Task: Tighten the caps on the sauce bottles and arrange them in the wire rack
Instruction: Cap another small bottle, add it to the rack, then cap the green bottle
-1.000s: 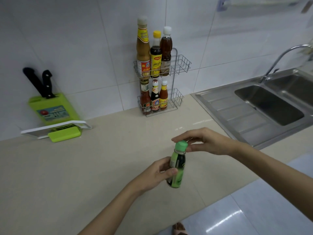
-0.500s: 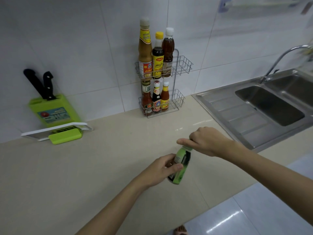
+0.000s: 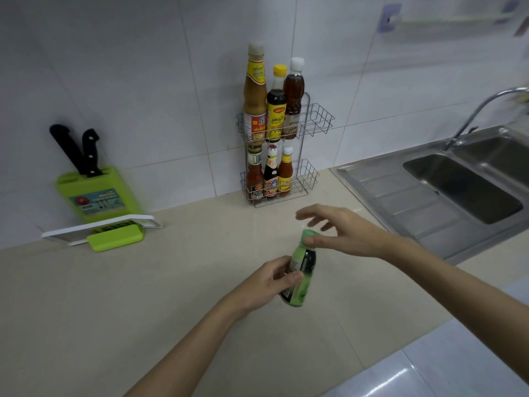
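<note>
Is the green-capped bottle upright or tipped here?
Tipped. The green-capped bottle leans top-right, off the countertop, its body gripped by the left hand; right hand fingers spread beside the cap.

Seven sauce bottles in all: three tall ones on the upper tier (image 3: pixel 276 110) of the wire rack (image 3: pixel 310 167) at the frame's upper middle, three shorter ones on the lower tier (image 3: pixel 270 179), and one green-capped bottle (image 3: pixel 300 275) at the centre. One rack, with two tiers. Two black-handled knives (image 3: pixel 83 150) stand in one green knife block (image 3: pixel 97 193) at the left. One steel sink (image 3: pixel 446 190) at the right has one tap (image 3: pixel 483 110). Two hands: left hand (image 3: pixel 269 282), right hand (image 3: pixel 349 233).
</note>
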